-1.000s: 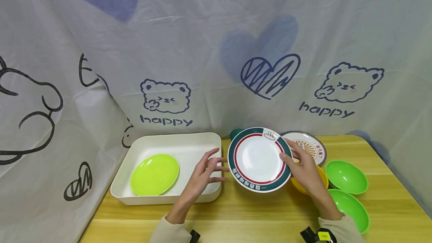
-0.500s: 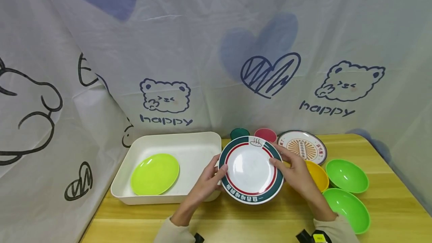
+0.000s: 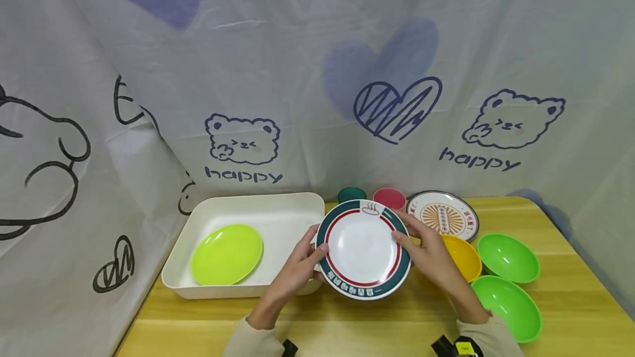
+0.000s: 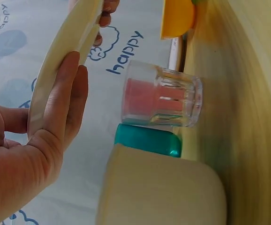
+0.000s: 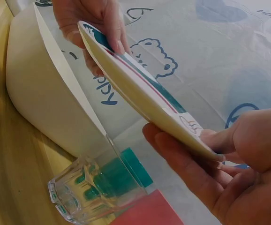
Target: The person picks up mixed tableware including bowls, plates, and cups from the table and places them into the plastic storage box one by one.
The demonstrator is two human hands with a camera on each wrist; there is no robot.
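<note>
Both hands hold a white plate (image 3: 363, 247) with a dark green rim band and a red ring, tilted above the wooden table. My left hand (image 3: 297, 262) grips its left edge, thumb on the upper face and fingers beneath, as the left wrist view shows. On the opposite edge my right hand (image 3: 430, 251) pinches the rim, with the thumb on the printed side and fingers against the pale underside (image 5: 131, 101). Left of the plate is a white bin (image 3: 243, 292) with a lime-green plate (image 3: 226, 255) lying inside.
Behind the held plate stand a teal cup (image 3: 351, 194), a pink cup (image 3: 389, 198) and a clear glass (image 4: 190, 101), which the head view hides. To the right are a patterned plate (image 3: 443, 215), a yellow bowl (image 3: 463, 258) and two green bowls (image 3: 508, 258). A printed curtain hangs behind.
My left hand, apart from the plate a second ago, has taken hold of its left edge. The plate has moved left and slightly down, uncovering the pink cup.
</note>
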